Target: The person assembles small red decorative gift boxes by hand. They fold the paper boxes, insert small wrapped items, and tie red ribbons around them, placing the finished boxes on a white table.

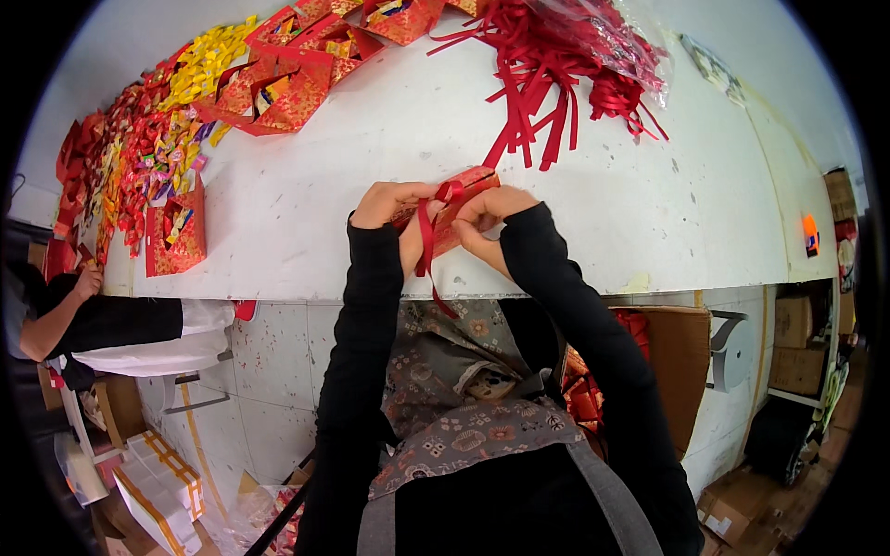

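A red gift box (pixel 476 183) with a gold pattern is tilted between my two hands near the table's front edge. Red ribbon (pixel 427 239) makes a small loop over it, and one tail hangs past the edge toward my apron. My left hand (pixel 397 215) is closed, thumb and fingers pinching the ribbon at the box's left end. At the right side, my right hand (pixel 496 225) is closed with fingertips curled together against the box. What lies between those fingertips is too small to make out.
Cut red ribbons (pixel 547 102) lie beyond my hands, beside a clear plastic bag (pixel 640 56). Open red boxes (pixel 292 93) and heaped wrapped sweets (pixel 209 60) fill the far left. Another person's hand (pixel 88 280) is at the left edge. A cardboard carton (pixel 677 371) stands below, right.
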{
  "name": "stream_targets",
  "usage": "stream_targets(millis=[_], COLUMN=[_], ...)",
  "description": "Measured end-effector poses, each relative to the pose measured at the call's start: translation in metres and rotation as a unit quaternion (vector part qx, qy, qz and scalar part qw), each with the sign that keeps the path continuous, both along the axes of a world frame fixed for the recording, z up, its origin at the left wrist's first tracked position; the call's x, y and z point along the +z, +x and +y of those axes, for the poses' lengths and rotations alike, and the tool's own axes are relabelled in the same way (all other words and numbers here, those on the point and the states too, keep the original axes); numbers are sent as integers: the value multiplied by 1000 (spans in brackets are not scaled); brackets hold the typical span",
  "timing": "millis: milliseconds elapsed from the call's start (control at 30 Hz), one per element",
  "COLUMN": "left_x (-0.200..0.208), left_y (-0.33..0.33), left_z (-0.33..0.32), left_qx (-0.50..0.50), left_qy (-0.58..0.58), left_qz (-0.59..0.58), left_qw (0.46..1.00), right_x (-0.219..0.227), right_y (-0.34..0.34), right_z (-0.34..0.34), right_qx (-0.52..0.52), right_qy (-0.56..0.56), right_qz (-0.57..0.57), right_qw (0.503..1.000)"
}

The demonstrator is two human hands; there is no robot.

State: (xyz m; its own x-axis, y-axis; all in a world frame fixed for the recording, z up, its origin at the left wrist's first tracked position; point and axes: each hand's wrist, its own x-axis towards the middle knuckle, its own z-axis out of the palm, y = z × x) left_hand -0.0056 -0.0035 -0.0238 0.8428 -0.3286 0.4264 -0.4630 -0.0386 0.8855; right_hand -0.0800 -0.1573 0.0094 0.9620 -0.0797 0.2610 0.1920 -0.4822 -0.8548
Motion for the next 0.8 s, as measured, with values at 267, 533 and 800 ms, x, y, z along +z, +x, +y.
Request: stream_targets(millis=[267, 533, 800], left_x=[11, 17, 20], left_y=[2, -1, 2], left_z=[-7, 6, 7], left_qx=[34, -120, -153], left_qy=[77, 28, 2], left_qz=[-204, 34, 31], left_qw=[975, 992, 988], right_x=[6, 20, 11], right_y=[2, 4, 26], right_z=[16, -11, -25], right_qx=[-30, -40, 134], right_qy=[181, -224, -5], right_qz=[148, -76, -19], right_qw=[972, 971, 991])
